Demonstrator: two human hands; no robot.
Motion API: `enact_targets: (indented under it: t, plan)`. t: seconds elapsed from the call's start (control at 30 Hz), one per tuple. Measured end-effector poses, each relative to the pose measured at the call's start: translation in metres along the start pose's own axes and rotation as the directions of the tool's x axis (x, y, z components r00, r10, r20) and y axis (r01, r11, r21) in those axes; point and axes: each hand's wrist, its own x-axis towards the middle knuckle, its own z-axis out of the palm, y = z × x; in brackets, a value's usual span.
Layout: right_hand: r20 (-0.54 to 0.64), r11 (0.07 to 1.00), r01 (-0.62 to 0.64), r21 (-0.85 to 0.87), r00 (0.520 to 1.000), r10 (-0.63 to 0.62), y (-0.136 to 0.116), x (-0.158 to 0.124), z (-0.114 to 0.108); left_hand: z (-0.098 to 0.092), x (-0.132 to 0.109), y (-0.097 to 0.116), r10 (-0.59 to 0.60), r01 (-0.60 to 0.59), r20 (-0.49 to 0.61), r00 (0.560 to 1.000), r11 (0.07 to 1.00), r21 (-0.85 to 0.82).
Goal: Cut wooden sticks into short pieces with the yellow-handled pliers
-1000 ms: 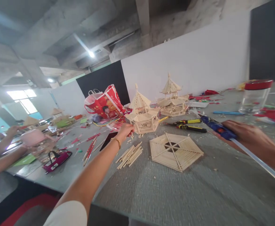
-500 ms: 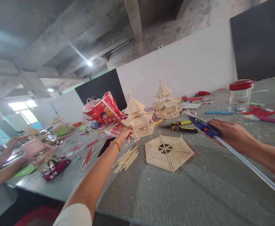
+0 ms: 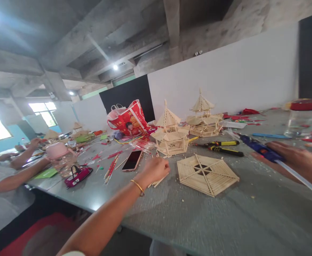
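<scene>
My right hand (image 3: 296,161) grips a blue hot glue gun (image 3: 264,148), its nozzle pointing left and a long clear glue stick out of its back. My left hand (image 3: 156,170) is closed over the loose wooden sticks (image 3: 158,182), mostly covering them; what its fingers pinch is hidden. Just right of it a six-sided stick panel (image 3: 195,179) with a dark central opening lies flat on the table. Behind stand two wooden stick pavilions, a nearer one (image 3: 170,137) and a farther one (image 3: 201,122), both with pointed roofs.
Yellow-black pliers (image 3: 225,149) lie behind the panel. A phone (image 3: 132,161), a purple pouch (image 3: 78,176), a pink-lidded bottle (image 3: 58,154) and a red bag (image 3: 130,119) are to the left. A clear jar (image 3: 303,121) stands right. Another person (image 3: 3,185) sits at left.
My left hand has come back from beside the nearer pavilion to above the loose sticks. The glue gun stays in my right hand. The view has turned left.
</scene>
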Motion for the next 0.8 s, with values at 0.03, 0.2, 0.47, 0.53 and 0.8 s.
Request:
enact_targets:
  t: [0.03,0.2,0.47,0.53,0.8]
  plan:
    - [-0.001,1.000,-0.023,-0.014,1.000,0.023,-0.002,0.000,-0.001,0.000,-0.009,0.005,0.058,-0.059,0.011,0.998,0.990,0.130]
    - [-0.015,0.988,-0.097,-0.116,0.995,0.096,-0.003,0.004,-0.003,-0.001,-0.024,0.008,0.062,-0.092,0.089,0.994,0.916,0.391]
    - [-0.007,0.983,-0.136,-0.125,0.991,0.136,0.007,0.002,-0.004,0.005,-0.030,-0.002,0.025,-0.028,0.012,1.000,0.920,0.391]
    - [0.001,0.983,-0.136,-0.121,0.991,0.137,0.009,0.001,-0.004,0.006,-0.033,-0.001,0.033,-0.045,0.037,0.999,0.923,0.383]
    - [0.061,0.970,-0.164,-0.177,0.982,0.177,0.009,0.001,0.000,0.003,-0.035,0.010,-0.019,-0.034,0.130,0.991,0.919,0.392]
